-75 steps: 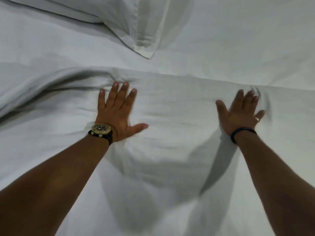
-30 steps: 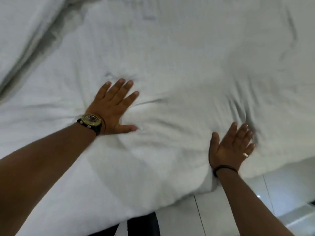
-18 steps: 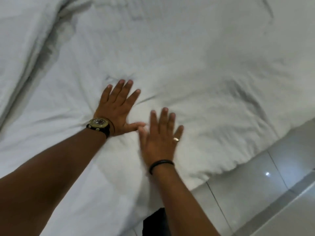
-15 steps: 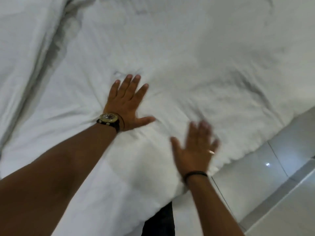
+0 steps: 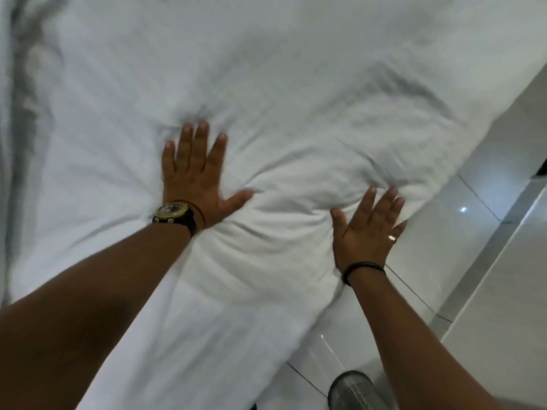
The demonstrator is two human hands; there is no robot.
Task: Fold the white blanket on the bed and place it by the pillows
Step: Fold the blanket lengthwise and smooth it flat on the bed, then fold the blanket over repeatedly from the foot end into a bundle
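Head view showed the left hand point(image 5: 194, 176) and right hand point(image 5: 367, 229) spread flat on the white blanket point(image 5: 296, 99), right hand nearer its lower-right edge.

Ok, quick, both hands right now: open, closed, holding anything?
Left hand: open, flat on the white blanket, holding nothing.
Right hand: open, flat on the blanket, holding nothing.

No legible text — (watch point(image 5: 173, 213) dial unreadable).
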